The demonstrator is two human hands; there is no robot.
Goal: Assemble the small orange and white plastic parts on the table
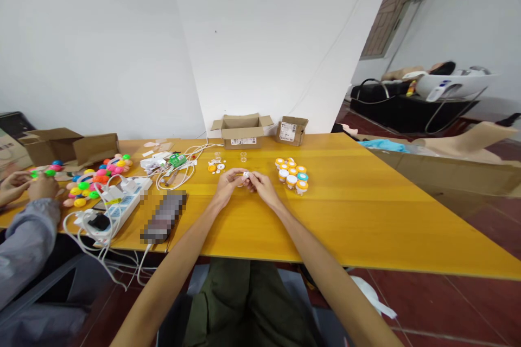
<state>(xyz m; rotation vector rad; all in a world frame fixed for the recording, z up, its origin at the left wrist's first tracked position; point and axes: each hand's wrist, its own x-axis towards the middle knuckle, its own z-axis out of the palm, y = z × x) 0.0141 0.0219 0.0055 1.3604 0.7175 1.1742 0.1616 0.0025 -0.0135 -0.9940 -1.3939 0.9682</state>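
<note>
My left hand point(228, 182) and my right hand point(264, 186) meet above the table, fingertips pinched together around a small white piece point(246, 174) with dark spots. Its exact kind is too small to make out. Something partly transparent shows below the fingers, mostly hidden. Just beyond my left hand lie small loose white parts point(220, 166) and an orange part point(211, 168). Behind them stands a clear cup point(243, 156). To the right of my right hand is a cluster of several small containers point(291, 179) with orange-and-white lids, one lid teal point(302, 177).
Two cardboard boxes, one open point(241, 133) and one smaller point(292, 131), stand against the wall. On the left are a power strip point(126, 206) with cables, a pixelated dark device point(164, 218) and colourful balls point(83, 186). Another person's hands point(43, 187) work there.
</note>
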